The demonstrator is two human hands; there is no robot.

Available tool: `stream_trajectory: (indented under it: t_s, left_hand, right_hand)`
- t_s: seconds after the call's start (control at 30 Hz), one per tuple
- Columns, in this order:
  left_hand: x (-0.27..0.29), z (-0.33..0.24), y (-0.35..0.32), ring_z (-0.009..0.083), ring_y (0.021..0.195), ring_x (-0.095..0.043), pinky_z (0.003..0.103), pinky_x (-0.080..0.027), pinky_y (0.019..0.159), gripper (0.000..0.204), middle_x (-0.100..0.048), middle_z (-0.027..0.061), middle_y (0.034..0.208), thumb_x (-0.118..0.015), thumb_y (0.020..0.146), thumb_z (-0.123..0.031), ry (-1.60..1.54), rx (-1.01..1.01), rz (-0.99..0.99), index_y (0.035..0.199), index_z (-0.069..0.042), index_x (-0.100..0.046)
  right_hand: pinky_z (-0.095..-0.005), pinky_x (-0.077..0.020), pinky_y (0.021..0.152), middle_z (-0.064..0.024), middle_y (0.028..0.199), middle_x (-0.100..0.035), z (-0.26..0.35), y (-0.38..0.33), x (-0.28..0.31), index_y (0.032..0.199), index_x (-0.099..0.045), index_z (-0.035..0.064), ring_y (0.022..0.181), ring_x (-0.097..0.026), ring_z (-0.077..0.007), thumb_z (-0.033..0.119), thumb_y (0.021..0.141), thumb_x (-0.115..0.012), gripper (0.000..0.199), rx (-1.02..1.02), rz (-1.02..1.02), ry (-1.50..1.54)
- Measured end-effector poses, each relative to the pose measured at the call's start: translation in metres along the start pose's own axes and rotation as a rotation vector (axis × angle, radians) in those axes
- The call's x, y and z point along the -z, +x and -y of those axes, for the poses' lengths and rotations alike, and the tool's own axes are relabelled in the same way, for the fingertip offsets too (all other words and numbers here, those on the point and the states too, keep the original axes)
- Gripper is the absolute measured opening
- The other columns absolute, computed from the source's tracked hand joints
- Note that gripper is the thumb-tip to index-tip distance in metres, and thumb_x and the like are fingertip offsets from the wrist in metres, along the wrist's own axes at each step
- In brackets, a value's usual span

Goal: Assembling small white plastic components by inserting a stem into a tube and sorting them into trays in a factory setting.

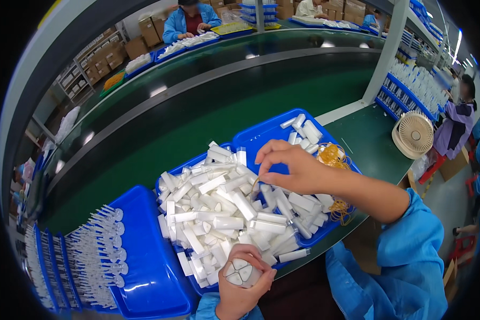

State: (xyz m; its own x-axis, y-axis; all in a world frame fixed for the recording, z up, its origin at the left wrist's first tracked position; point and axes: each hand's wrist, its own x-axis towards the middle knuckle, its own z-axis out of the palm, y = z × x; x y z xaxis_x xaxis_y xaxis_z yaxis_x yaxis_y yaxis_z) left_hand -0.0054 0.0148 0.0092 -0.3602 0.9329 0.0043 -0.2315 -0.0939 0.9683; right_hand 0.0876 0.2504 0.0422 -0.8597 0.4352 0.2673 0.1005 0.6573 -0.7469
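Note:
My left hand [233, 296] is closed round a bundle of white wedge-shaped pieces [241, 271], whose ends meet in a round shape. Between the pinched fingertips of my right hand [293, 166] hangs a thin yellowish rubber band [255, 184], above the blue trays. Heaped beneath both hands are many loose white pieces [213, 184], some with clear film at their ends. More rubber bands [333, 154] lie in the right-hand blue tray [258, 133], beside my right wrist.
At the left, a blue tray [160, 256] holds rows of thin clear stemmed parts [98, 250]. A green conveyor belt [197, 106] runs beyond the trays. A small beige fan [413, 133] stands at the right, near a grey post [386, 58]. Across the belt sits a person in blue [189, 24].

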Motion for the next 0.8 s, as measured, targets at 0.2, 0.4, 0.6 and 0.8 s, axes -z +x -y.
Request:
stream_trajectory:
  t_s: [0.2, 0.4, 0.6, 0.8]
  left_hand:
    - [-0.001, -0.009, 0.004, 0.0154, 0.073, -0.058, 0.023, -0.047, 0.049, 0.024, -0.039, 0.0126, 0.117, -0.059, 0.071, 0.014, -0.272, -0.007, -0.091, 0.082, -0.001, -0.044]
    - [0.001, -0.015, 0.004, 0.0184, 0.071, -0.058, 0.027, -0.048, 0.049, 0.026, -0.041, 0.0139, 0.115, -0.059, 0.069, 0.014, -0.340, -0.113, -0.147, 0.081, -0.003, -0.044]
    - [0.028, -0.019, -0.002, 0.0215, 0.067, -0.054, 0.029, -0.045, 0.052, 0.027, -0.047, 0.0103, 0.092, -0.062, 0.067, 0.014, -0.948, 0.147, 0.811, 0.080, -0.004, -0.047]
    - [0.026, -0.027, -0.015, 0.0151, 0.063, -0.051, 0.026, -0.044, 0.056, 0.095, -0.046, 0.0070, 0.077, -0.063, 0.067, 0.012, -0.044, -0.113, 0.052, 0.134, -0.009, 0.001]
  right_hand:
    - [-0.0341, -0.0363, 0.087, -0.0056, 0.096, -0.051, 0.026, -0.001, -0.001, 0.078, -0.061, 0.0077, 0.096, -0.048, -0.0207, 0.013, 0.076, -0.064, 0.007, 0.027, -0.003, -0.011]
    - [-0.0345, -0.0372, 0.086, -0.0060, 0.094, -0.051, 0.066, -0.016, -0.016, 0.080, -0.061, 0.0076, 0.096, -0.049, -0.0228, 0.014, 0.077, -0.064, 0.008, 0.078, 0.163, 0.167]
    - [-0.0362, -0.0396, 0.084, -0.0076, 0.082, -0.052, 0.064, -0.024, -0.035, 0.087, -0.055, 0.0023, 0.086, -0.053, -0.0196, 0.018, 0.087, -0.051, 0.016, -0.151, 0.439, 0.913]
    - [-0.0320, -0.0458, 0.063, -0.0040, 0.055, -0.046, 0.077, -0.007, -0.023, 0.097, -0.049, -0.0017, 0.057, -0.050, -0.0153, 0.032, 0.091, -0.040, 0.035, -0.271, 0.482, 1.785]
